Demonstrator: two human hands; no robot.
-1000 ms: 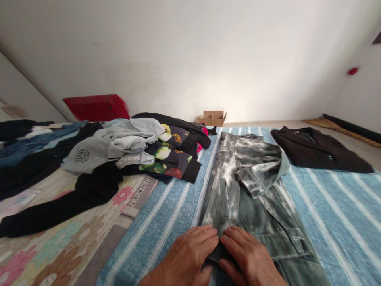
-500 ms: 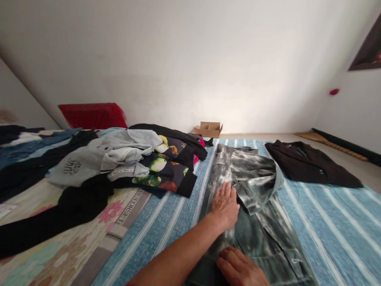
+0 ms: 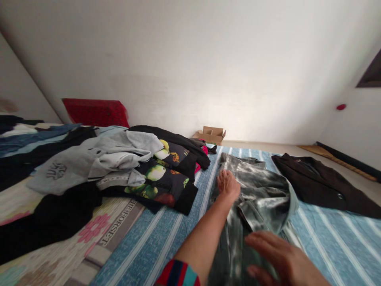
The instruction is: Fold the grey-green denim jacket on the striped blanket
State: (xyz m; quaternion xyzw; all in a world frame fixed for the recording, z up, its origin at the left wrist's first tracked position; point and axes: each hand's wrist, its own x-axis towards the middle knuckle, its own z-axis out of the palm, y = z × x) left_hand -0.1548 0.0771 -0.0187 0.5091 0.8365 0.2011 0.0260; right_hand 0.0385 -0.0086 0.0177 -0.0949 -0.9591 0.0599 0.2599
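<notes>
My left hand [image 3: 228, 185] rests on the upper part of a folded grey-green tie-dyed collared jacket [image 3: 263, 198], its fingers curled against the fabric. A red, blue and teal striped sleeve cuff [image 3: 177, 273] shows at the bottom of that arm. My right hand [image 3: 282, 258] is spread over the lower right of the jacket, with its fingers apart and nothing in them. I cannot tell whether it touches the cloth. The jacket lies on a blue-striped sheet [image 3: 336, 242].
A black jacket [image 3: 315, 186] lies at the right. To the left sit a grey sweatshirt [image 3: 89, 163], a black fruit-print garment [image 3: 157, 186] and other clothes on a floral sheet [image 3: 68, 238]. Behind stand a cardboard box [image 3: 210, 135] and a red cushion [image 3: 95, 113].
My left hand has moved from the jacket's lower edge up toward its collar end. My right hand has lifted from that edge and shifted right. The view has tilted slightly.
</notes>
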